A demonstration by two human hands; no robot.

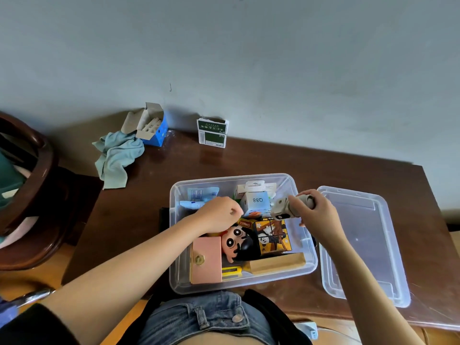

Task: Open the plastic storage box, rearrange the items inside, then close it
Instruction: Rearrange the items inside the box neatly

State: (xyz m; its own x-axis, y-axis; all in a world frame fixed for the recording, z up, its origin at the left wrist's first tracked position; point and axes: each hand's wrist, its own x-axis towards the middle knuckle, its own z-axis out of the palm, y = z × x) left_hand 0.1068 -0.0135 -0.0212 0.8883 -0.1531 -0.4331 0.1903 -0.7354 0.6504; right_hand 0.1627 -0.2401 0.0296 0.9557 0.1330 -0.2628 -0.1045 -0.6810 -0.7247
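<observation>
Storage box (308, 260) open on dark wooden surface (154, 185), lid (366, 245) lying just beside it to the right; left hand (219, 214) loosely curled among packed items, whether grasping anything hard to tell; right hand (316, 210) gripping small beige gadget (282, 209) above the box's far right corner. Likely risks: gadget slipping onto cartoon figure (236, 242) or printed cube (272, 236), items stacked too high for lid to shut
</observation>
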